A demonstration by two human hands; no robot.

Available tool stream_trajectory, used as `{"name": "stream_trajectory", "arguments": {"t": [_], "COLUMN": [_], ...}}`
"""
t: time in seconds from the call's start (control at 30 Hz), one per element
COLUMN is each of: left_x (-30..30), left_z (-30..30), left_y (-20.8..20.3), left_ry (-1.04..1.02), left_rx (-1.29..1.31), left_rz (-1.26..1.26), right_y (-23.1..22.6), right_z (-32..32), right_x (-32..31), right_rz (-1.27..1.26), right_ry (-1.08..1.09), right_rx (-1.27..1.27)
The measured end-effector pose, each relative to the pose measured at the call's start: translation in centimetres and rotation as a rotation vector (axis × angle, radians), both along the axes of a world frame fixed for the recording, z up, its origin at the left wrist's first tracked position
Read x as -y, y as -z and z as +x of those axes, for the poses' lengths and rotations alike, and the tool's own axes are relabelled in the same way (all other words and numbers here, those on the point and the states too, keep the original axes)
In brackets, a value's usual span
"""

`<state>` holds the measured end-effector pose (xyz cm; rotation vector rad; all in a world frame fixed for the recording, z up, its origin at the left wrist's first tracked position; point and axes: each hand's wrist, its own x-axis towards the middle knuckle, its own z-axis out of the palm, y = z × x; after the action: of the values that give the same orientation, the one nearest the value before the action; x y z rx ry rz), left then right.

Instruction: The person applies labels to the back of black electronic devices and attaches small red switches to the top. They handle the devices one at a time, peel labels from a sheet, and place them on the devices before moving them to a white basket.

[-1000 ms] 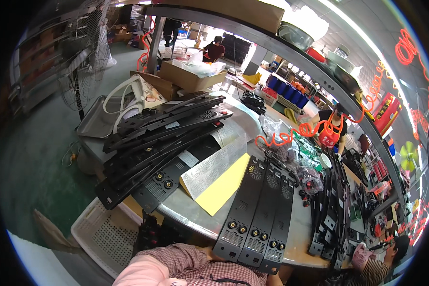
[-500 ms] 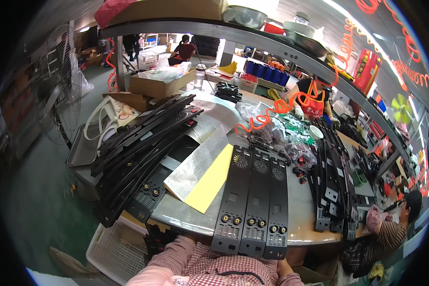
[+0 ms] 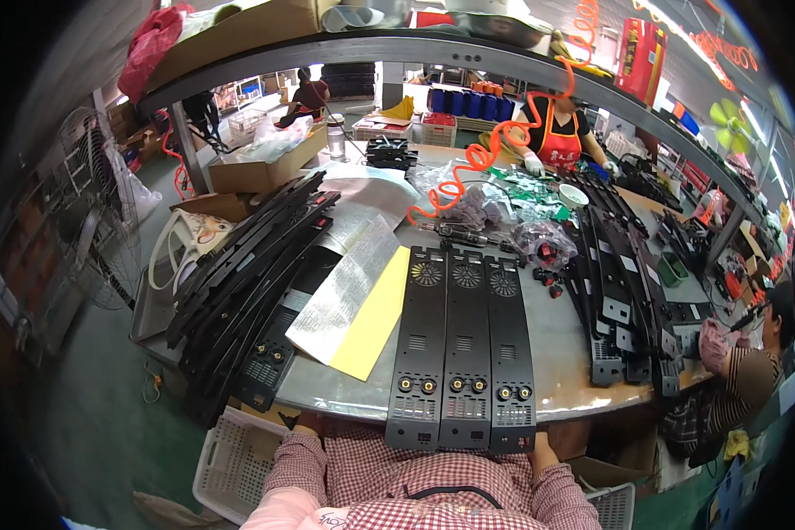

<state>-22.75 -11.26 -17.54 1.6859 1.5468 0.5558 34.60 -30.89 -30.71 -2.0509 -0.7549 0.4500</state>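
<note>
Three long black perforated metal panels [image 3: 465,353] lie side by side at the table's near edge, their lower ends jutting over it. Each has a round fan grille at the far end and two brass-coloured fittings near my body. My left hand [image 3: 308,422] is below the table edge, left of the panels, with only its wrist area showing. Beside the right panel's lower corner, my right hand [image 3: 541,449] is likewise mostly under the edge. The fingers of both hands are hidden, so I cannot tell what they touch. Yellow card [image 3: 373,331] with a silvery sheet lies left of the panels.
More black panels [image 3: 247,283] are heaped at the left; another stack [image 3: 623,296] stands right. An orange coiled hose [image 3: 477,159] hangs over bagged parts. A white basket [image 3: 234,459] sits below the table. One co-worker in a red apron [image 3: 558,146] stands opposite, another sits right.
The view has swung to the right and my body has come squarer to the table. Dark parts seen beside my left hand are no longer visible there. The three panels look unmoved on the table.
</note>
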Motion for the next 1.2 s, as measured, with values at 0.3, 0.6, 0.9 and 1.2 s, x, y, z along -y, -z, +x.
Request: {"name": "stream_trajectory", "arguments": {"t": [0.3,0.6,0.9,1.2], "left_x": [-1.6,7.3,4.6,3.0], "left_z": [1.3,3.1,14.6,18.6], "left_y": [0.9,-15.6,-22.0,-17.9], "left_ry": [0.055,0.870,0.482,0.461], "left_rx": [-0.038,-0.567,-0.079,-0.127], "left_rz": [0.114,-0.493,0.429,0.445], "right_y": [0.5,-18.9,-31.6,-31.4], "right_z": [3.9,-4.0,-12.5,-12.5], "right_x": [3.9,15.3,4.3,-1.5], "right_rz": [0.499,0.364,0.270,0.110], "right_ry": [0.217,0.413,-0.255,-0.391], "right_rx": [-0.122,-0.003,0.456,0.322]}}
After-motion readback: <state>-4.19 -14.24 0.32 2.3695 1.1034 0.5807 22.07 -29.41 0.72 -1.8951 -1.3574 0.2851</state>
